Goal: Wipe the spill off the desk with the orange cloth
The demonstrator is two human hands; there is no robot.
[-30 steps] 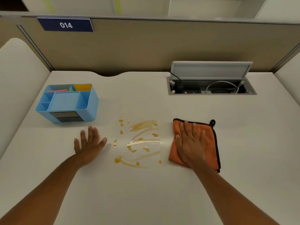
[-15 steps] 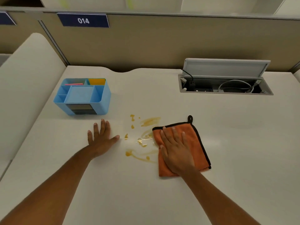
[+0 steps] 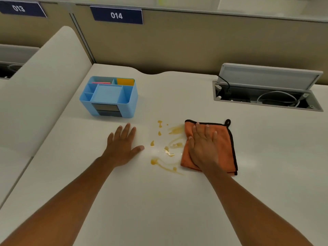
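On the white desk [image 3: 177, 201], well in from its edges, the spill [image 3: 166, 148] is lying between your hands. Your right hand [image 3: 204, 148] is pressing fingers spread on the orange cloth [image 3: 224, 144] at the spill's right margin to push it across, while your left hand [image 3: 122, 146] is resting flat, fingers wide, bracing you.

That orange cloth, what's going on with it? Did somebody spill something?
Yes. A person is wiping up a brownish spill on the white desk. Their right hand presses flat on the orange cloth, which sits at the spill's right edge. The left hand rests flat on the desk, left of the mess. Most drips and smears are not wiped yet. A blue organizer stands farther back.
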